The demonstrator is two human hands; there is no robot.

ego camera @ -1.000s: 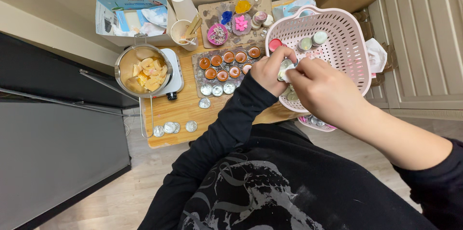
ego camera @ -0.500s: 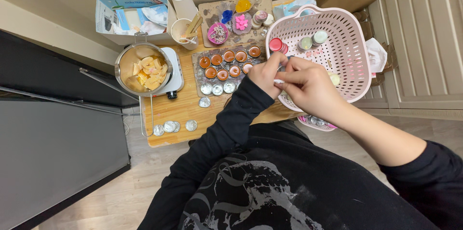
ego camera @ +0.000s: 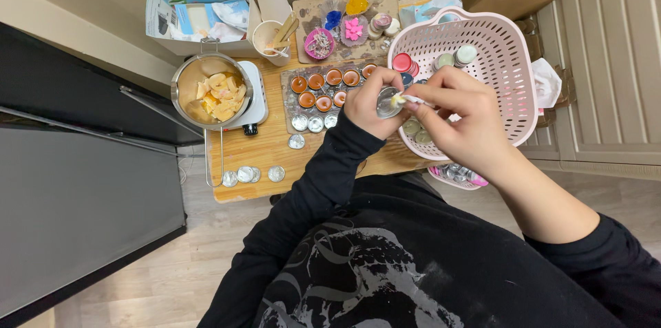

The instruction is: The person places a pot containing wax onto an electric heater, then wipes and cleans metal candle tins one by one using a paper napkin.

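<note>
On the far left of the wooden table [ego camera: 255,163] a steel pot [ego camera: 206,90] sits on a small white hotplate [ego camera: 256,94], full of pale yellow wax chunks [ego camera: 217,90] that look largely unmelted. Just in front of it, near the table's edge, a few empty tin cups [ego camera: 248,174] lie loose. Further right is a tray [ego camera: 292,104] with a row or two of little cups already filled with orange-brown wax [ego camera: 317,82], and some empty silver ones [ego camera: 315,123] along its near side.

Then the hands, raised above the near rim of the pink basket [ego camera: 509,87]. The left hand [ego camera: 368,104] has its fingers curled snugly round a small tin cup [ego camera: 387,102], holding it tilted up toward the face. The right hand [ego camera: 468,118] has thumb and forefinger pinched nearly closed on a small white wick [ego camera: 407,99] with a yellowish tip, which is touching the inside of the cup — the other fingers are loosely folded.

To my eye this is the wick-setting step: one empty cup being fitted before any wax goes in. It would seem to call for pressing the wick base down dead centre and holding the cup steady — whether it has stuck yet I cannot tell. Inside the basket lie more small lidded tins [ego camera: 454,58], red and pale green.
</note>
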